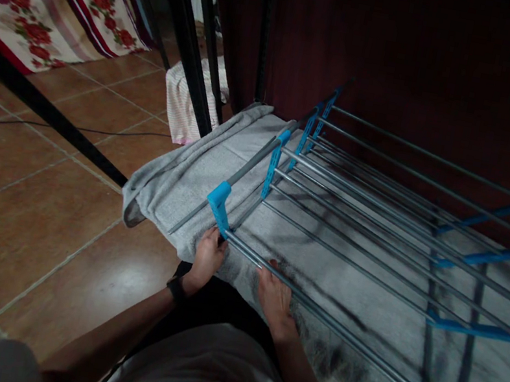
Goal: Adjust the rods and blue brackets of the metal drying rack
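Note:
A folding clothes drying rack point(271, 171) with grey metal rails and blue plastic joints lies on a bed-like surface covered with a grey blanket point(197, 181). My left hand point(207, 258), with a dark band on its wrist, grips the rack just below its near-left blue corner piece point(220, 199). A short way to the right, my right hand point(273, 294) has its fingers curled at the rack's front rail. The undersides of both hands, and some fingertips, are hidden.
Black metal posts point(183, 40) and a slanting black bar point(51, 112) stand at the left. Beyond them are a striped cloth point(187, 97), a floral curtain point(36, 1) and a cable point(63, 126) on the brown tiled floor point(28, 190). Dark red fabric point(406, 60) hangs behind the rack.

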{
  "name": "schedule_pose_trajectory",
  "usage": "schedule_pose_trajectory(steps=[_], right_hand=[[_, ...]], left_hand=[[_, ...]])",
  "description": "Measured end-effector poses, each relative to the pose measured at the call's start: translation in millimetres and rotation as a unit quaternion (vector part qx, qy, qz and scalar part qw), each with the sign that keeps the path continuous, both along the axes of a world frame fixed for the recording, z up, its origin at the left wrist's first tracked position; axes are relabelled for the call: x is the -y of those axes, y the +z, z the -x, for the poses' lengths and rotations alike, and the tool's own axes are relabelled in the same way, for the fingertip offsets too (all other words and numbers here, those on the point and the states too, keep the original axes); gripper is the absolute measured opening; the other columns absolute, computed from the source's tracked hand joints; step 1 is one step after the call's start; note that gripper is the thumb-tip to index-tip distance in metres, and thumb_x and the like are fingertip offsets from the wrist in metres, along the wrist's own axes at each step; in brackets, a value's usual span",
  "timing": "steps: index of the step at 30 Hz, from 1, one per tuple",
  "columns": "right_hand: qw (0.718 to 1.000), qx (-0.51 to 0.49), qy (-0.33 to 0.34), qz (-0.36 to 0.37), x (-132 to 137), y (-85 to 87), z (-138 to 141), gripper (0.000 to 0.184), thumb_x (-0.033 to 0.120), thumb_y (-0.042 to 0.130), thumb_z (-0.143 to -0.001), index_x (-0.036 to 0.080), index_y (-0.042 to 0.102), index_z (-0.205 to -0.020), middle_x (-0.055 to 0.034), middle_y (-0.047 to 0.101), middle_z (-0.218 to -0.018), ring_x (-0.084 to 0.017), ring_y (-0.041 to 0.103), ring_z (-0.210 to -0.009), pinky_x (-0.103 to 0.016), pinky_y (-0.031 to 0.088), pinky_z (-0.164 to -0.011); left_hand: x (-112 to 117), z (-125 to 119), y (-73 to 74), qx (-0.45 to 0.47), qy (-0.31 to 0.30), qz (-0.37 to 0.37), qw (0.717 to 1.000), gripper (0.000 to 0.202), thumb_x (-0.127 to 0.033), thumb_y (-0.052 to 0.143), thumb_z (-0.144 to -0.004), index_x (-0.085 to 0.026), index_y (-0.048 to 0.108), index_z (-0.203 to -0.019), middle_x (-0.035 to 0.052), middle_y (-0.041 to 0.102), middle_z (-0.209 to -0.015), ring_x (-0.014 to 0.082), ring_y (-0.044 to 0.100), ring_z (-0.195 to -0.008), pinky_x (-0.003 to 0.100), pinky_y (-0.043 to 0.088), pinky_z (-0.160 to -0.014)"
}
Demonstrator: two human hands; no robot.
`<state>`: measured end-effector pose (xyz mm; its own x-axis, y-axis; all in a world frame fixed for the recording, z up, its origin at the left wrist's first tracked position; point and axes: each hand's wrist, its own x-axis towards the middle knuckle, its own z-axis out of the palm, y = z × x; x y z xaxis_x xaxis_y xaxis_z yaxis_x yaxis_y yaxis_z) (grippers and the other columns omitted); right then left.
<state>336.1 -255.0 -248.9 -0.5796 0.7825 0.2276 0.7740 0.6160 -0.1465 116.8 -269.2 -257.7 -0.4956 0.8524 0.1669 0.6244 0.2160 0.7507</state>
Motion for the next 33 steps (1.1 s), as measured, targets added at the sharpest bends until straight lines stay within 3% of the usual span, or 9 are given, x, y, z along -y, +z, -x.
schedule_pose_trajectory(steps=[11,19,27,33], right_hand=[[1.000,0.021,-0.009,-0.015,1,1.5,0,0.028,0.024,0.039,-0.106,0.019,0.066,-0.103,-0.0082,0.071,-0.121,-0.016,0.072,-0.085,-0.021,0.051,-0.072],[1.000,0.018,-0.015,0.017,0,-6.5,1,0.025,0.028,0.044,-0.104,0.018,0.067,-0.106,-0.0132,0.071,-0.119,-0.017,0.071,-0.094,-0.022,0.050,-0.080],[0.997,0.003,-0.026,0.069,-1,-11.6,3,0.025,0.030,0.045,-0.104,0.024,0.069,-0.107,-0.0088,0.069,-0.127,-0.019,0.069,-0.101,-0.027,0.051,-0.087],[0.998,-0.018,-0.027,0.060,-5,-16.0,8,0.023,0.027,0.046,-0.103,0.025,0.069,-0.105,-0.0087,0.070,-0.121,-0.019,0.069,-0.097,-0.029,0.052,-0.082]], left_hand=[[-1,-1,-1.0,-0.017,0.009,0.010,1.000,0.027,-0.018,0.057,-0.083,-0.015,0.066,-0.109,0.0149,0.068,-0.112,0.0306,0.065,-0.106,0.049,0.053,-0.098],[-3,-2,-3.7,-0.029,0.019,0.012,0.999,0.024,-0.016,0.057,-0.082,-0.015,0.067,-0.104,0.0136,0.069,-0.107,0.0296,0.064,-0.105,0.047,0.053,-0.097],[-2,-3,-4.0,-0.025,0.013,-0.001,1.000,0.025,-0.019,0.055,-0.084,-0.014,0.066,-0.106,0.0145,0.068,-0.109,0.0288,0.065,-0.104,0.045,0.054,-0.096],[-5,0,-2.2,-0.055,0.015,0.003,0.998,0.028,-0.024,0.052,-0.083,-0.014,0.066,-0.105,0.0167,0.069,-0.111,0.0310,0.064,-0.108,0.048,0.052,-0.099]])
